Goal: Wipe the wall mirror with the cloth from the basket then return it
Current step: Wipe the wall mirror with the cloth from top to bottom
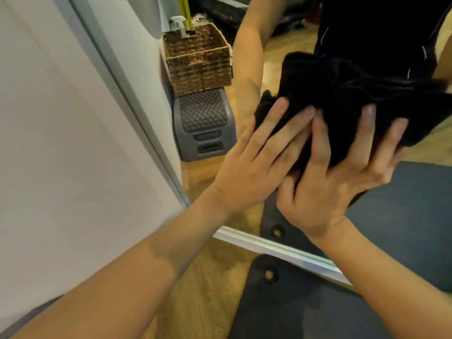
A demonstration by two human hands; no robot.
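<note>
A black cloth (342,128) is bunched flat against the glass of the wall mirror (281,45). My left hand (254,167) presses its left part with straight fingers. My right hand (337,182) presses its lower part with fingers spread wide, overlapping the left hand's fingertips. The mirror's pale frame runs diagonally along the left and across the bottom. The woven basket (198,59) shows only as a reflection in the mirror at upper left, with a spray bottle and yellow handles standing in it.
In the reflection a grey plastic step stool (205,123) stands under the basket. A dark floor mat (293,304) lies on the wooden floor below the mirror. A pale wall (61,118) fills the left side. My own arm and dark clothes are reflected behind the cloth.
</note>
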